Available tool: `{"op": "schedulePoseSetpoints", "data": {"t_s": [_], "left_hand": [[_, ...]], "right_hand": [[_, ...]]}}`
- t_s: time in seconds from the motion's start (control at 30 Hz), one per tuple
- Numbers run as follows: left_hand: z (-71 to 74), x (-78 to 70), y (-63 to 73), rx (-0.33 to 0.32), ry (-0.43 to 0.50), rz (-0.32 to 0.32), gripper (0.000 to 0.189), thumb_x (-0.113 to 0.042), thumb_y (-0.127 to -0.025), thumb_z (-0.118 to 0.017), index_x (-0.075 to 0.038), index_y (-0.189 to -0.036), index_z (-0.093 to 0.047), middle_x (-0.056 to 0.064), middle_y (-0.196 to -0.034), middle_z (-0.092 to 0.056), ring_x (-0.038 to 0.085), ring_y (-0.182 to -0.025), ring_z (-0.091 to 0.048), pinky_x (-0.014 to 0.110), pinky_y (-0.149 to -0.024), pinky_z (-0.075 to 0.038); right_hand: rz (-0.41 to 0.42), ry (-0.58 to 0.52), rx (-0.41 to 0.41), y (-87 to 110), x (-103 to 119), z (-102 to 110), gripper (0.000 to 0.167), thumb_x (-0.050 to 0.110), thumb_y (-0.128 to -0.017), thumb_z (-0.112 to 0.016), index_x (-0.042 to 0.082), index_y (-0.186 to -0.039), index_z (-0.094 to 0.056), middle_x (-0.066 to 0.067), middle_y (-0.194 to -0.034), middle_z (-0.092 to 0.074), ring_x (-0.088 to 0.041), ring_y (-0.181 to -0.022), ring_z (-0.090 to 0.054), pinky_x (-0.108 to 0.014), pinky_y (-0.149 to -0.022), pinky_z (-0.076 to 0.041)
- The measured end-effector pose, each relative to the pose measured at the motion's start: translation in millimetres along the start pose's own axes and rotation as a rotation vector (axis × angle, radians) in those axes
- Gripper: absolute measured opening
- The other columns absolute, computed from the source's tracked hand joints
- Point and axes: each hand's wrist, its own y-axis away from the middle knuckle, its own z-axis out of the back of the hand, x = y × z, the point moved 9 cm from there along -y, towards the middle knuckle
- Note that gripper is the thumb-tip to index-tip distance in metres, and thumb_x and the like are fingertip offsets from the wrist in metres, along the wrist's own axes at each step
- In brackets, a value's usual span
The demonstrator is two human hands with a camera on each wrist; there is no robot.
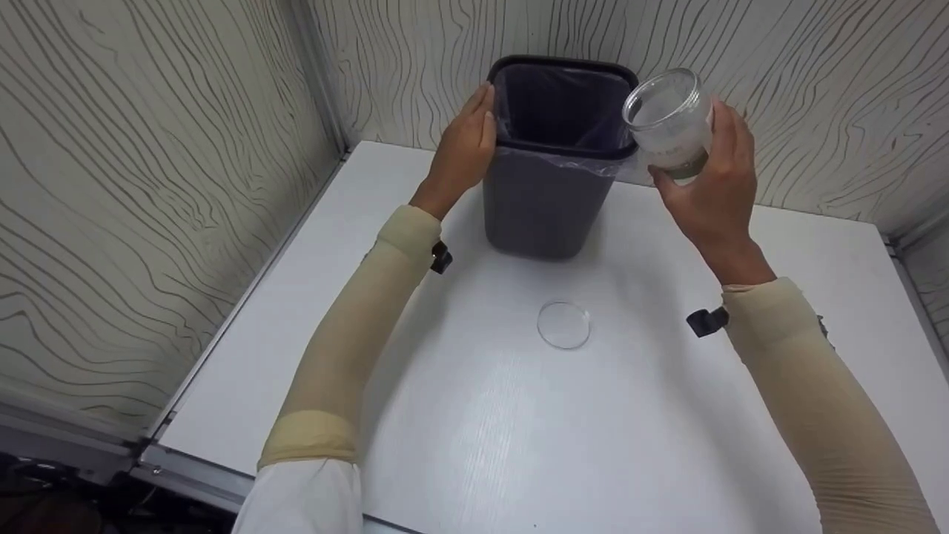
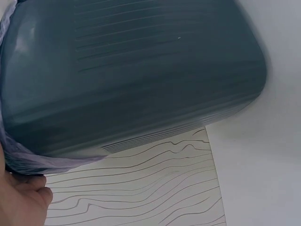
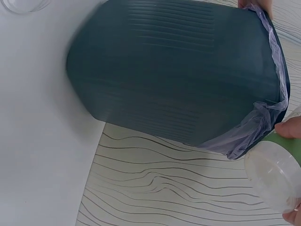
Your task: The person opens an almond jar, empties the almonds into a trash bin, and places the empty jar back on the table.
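Note:
A dark grey trash bin [image 1: 545, 196] stands on the white table, lined with a thin translucent bag [image 3: 244, 132] folded over its rim. My left hand [image 1: 468, 144] holds the bin's left side at the rim; in the left wrist view the fingers [image 2: 35, 190] bend near the bag's edge. My right hand [image 1: 712, 174] grips a clear, wide-mouthed jar [image 1: 671, 137] beside the bin's right rim. The jar tilts toward the bin, its mouth uncovered. A green patch [image 3: 287, 143] shows on its side. Part of the right hand is cut off in the right wrist view.
A thin clear disc or ring [image 1: 563, 325] lies flat on the white table [image 1: 474, 415] in front of the bin. Wood-patterned walls [image 1: 415, 67] rise behind the bin and at both sides. The table's left edge runs along a metal frame.

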Motion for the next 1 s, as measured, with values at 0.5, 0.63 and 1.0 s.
{"op": "schedulePoseSetpoints", "data": {"t_s": [0.5, 0.63, 1.0], "left_hand": [[1.6, -0.8, 3.0, 0.011, 0.0, 0.002, 0.049, -0.022, -0.113, -0.029, -0.004, -0.159, -0.029, 0.009, -0.166, -0.025, 0.005, -0.151, -0.018, 0.015, -0.118, -0.014], [2.8, -0.3, 3.1, 0.003, 0.006, 0.004, 0.049, -0.021, -0.112, -0.03, -0.004, -0.158, -0.029, 0.009, -0.166, -0.025, 0.004, -0.15, -0.018, 0.015, -0.117, -0.014], [1.9, 2.3, 2.8, 0.014, 0.019, 0.006, 0.05, -0.024, -0.113, -0.027, -0.004, -0.158, -0.029, 0.009, -0.167, -0.024, 0.004, -0.151, -0.016, 0.013, -0.117, -0.012]], "right_hand": [[0.035, -0.026, -0.059, 20.9, 0, 7, 0.089, 0.02, -0.075, -0.091, 0.002, -0.149, -0.045, -0.015, -0.145, -0.053, -0.025, -0.137, -0.046, -0.039, -0.115, -0.036], [0.038, -0.032, -0.065, 27.2, 0, 9, 0.092, 0.02, -0.075, -0.092, 0.003, -0.151, -0.043, -0.016, -0.146, -0.052, -0.025, -0.137, -0.046, -0.039, -0.115, -0.036], [0.034, -0.052, -0.064, 48.4, -1, 13, 0.092, 0.019, -0.076, -0.09, 0.004, -0.152, -0.041, -0.015, -0.147, -0.051, -0.025, -0.138, -0.045, -0.041, -0.115, -0.037]]}}
